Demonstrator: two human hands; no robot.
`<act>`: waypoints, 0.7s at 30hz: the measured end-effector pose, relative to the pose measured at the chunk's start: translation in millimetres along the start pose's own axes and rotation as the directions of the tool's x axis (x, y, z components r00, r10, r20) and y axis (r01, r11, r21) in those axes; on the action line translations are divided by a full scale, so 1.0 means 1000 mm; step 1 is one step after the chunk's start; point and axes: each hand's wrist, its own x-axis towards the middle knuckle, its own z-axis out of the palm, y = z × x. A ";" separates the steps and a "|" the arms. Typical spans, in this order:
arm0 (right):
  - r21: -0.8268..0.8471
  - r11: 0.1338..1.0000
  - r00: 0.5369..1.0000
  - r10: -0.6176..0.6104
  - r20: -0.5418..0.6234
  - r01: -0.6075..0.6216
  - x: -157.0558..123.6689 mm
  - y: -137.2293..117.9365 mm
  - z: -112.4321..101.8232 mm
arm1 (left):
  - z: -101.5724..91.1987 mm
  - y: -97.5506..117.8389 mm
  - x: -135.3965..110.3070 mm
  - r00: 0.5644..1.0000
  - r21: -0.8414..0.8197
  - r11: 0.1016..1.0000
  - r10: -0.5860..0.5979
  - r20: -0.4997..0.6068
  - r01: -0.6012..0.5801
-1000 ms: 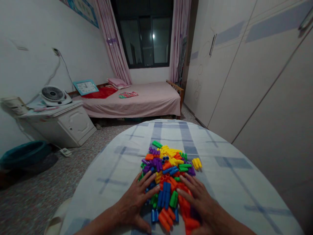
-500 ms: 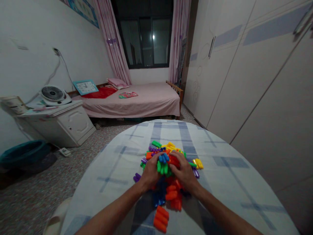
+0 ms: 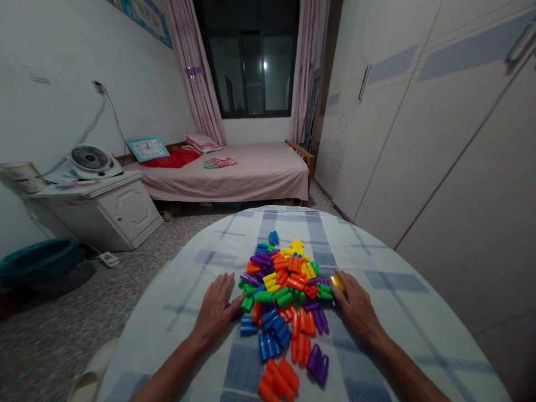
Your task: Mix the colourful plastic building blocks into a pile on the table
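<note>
I'm resting my 2 hands, left hand [image 3: 215, 310] and right hand [image 3: 355, 304], spread flat, flanking the plastic block pile [image 3: 285, 296] mid-worktop [image 3: 397, 312]; a careless sweep could be sending blocks rolling over the edge.

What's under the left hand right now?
The left hand lies flat on the checked tablecloth; a purple block shows beside its fingers. Anything beneath the palm is hidden.
</note>
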 end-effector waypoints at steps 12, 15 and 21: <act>0.537 0.816 0.972 0.235 0.027 -0.212 0.005 -0.099 0.051 | 0.035 0.102 0.018 0.998 -0.638 0.770 -0.042 -0.045 0.003; 0.627 0.759 0.984 0.150 0.092 -0.174 0.025 -0.116 0.037 | 0.022 0.120 0.033 0.995 -0.615 0.783 0.048 -0.088 -0.092; 0.558 0.825 0.956 -0.224 0.187 0.084 0.016 -0.108 -0.020 | -0.015 0.107 0.022 0.916 -0.478 0.808 0.401 0.018 -0.344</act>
